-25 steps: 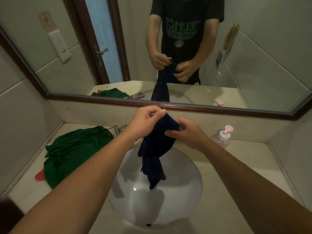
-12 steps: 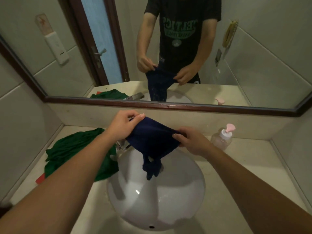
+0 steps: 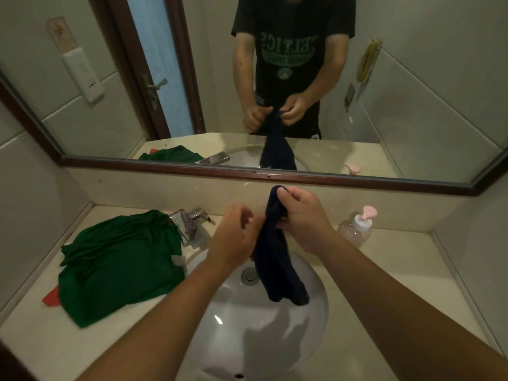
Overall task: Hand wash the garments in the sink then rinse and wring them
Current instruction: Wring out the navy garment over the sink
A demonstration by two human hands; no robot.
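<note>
A round white sink, smooth and glossy, is set into a pale stone-look counter, with a metal drain at the back of its bowl. Above the sink hangs a navy garment, a soft dark cloth gathered into a long limp rope. Its bunched top is held high over the back rim of the sink, and its wider, rumpled lower end dangles over the bowl, just right of the drain.

The right hand grips the top of the navy garment, with fingers and thumb curled round the bunched cloth and a small loop of it poking out above the thumb. The left hand sits just left of it, a little lower. Its fingers are curled in against the left edge of the cloth and pinch it there.

Left of the sink, a green garment lies crumpled in soft folds on the counter, one edge touching the sink's rim. A flat red scrap pokes out from under its far-left edge. A shiny, angular chrome tap stands at the sink's back left. At the sink's back right stands a clear, rounded soap bottle with a pink pump. Behind the sink, a dark-framed mirror reflects both hands meeting on the cloth.
</note>
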